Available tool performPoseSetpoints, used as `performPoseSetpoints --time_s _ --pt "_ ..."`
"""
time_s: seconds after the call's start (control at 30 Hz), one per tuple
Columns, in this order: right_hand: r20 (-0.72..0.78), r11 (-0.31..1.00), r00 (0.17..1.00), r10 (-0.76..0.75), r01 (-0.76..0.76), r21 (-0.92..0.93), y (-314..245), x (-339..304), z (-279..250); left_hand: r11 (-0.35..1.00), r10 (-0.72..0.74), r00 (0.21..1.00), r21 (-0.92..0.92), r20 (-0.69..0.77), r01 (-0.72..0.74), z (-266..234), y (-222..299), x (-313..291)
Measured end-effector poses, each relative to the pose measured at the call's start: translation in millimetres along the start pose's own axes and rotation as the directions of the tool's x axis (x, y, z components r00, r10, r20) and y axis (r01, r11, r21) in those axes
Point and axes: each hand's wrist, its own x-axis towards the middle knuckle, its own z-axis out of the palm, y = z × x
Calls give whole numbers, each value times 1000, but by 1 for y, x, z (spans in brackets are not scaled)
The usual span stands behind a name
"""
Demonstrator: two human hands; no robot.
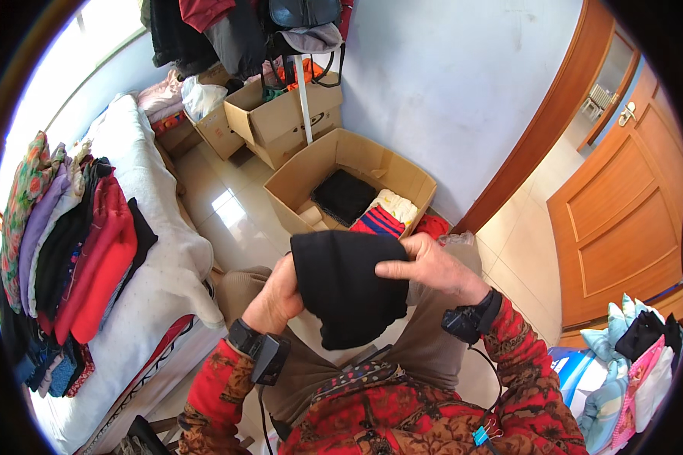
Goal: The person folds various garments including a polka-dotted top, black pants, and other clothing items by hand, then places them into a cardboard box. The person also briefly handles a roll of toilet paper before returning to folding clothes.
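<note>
A folded black garment (349, 284) is held up in front of me, above my lap; its exact kind does not show. My left hand (282, 288) grips its left side, with the fingers mostly behind the cloth. At the upper right edge, my right hand (440, 267) pinches it, thumb on the front face and fingers behind. Just beyond stands an open cardboard box (288, 193). Inside it lie a folded black cloth (343, 196), a white and yellow cloth (395, 205) and a red piece with dark blue stripes (378, 222).
On the left, a bed with a white cover (155, 265) carries a pile of clothes (76, 250). More cardboard boxes (281, 117) stand at the back under hanging clothes and bags (303, 15). A wooden door (622, 205) is at right, above bundled fabrics (622, 371).
</note>
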Motion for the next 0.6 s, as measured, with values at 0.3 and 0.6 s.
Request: performPoseSetpoints --time_s 0.3,0.6 --pt "-290 996 957 -12 36 78 -24 36 -23 791 266 961 551 78 -264 37 18 -22" --pt "-346 992 931 -112 124 13 -65 44 -40 746 468 880 501 75 -440 83 64 -5"
